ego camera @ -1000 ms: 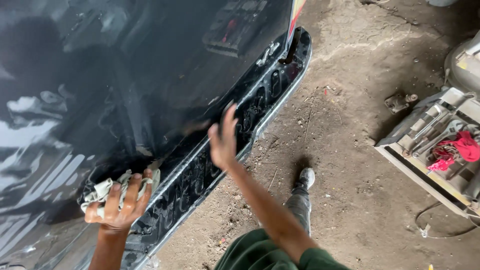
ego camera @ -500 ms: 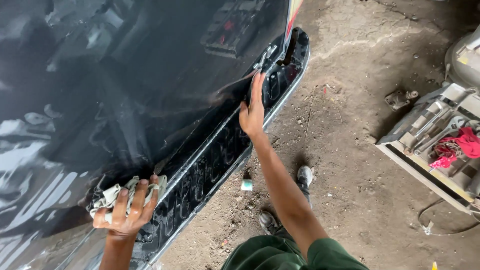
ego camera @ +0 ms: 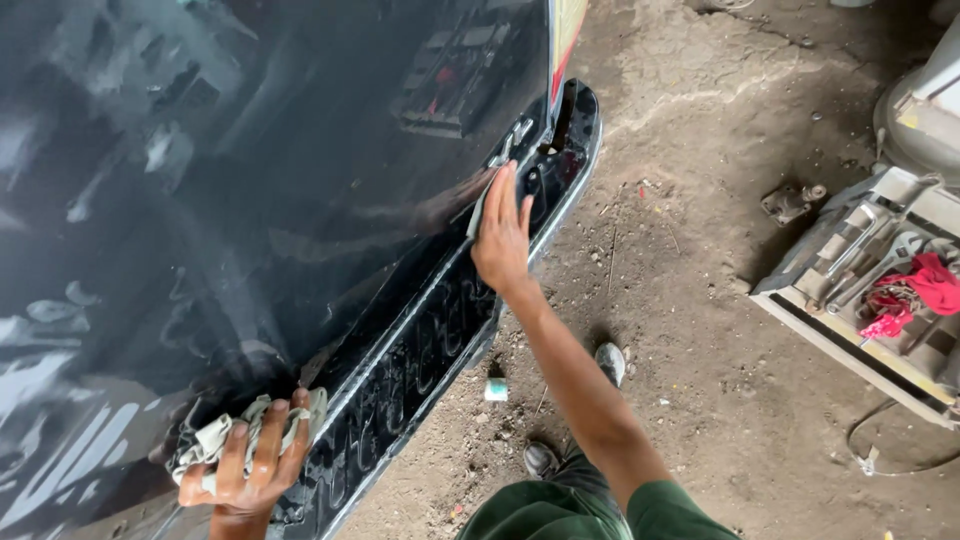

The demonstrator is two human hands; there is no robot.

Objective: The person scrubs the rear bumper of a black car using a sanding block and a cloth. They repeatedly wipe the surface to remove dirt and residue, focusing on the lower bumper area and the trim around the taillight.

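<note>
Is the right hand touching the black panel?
Touching. The head view shows the right hand laid flat against the glossy black panel, a small pad under its fingers, and its reflection meets the fingertips with no gap.

crumpled pale rag point(ego camera: 215, 437), against glossy black panel point(ego camera: 250, 180)

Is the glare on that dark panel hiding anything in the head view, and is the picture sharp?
Head view: the glossy dark panel mirrors bright patches and a tool tray, so its own surface is hard to read; the right hand presses a small sheet against it, doubled by a reflection; the left hand with its cloth sits in dimmer light; the dirt floor is evenly lit and sharp.
</note>
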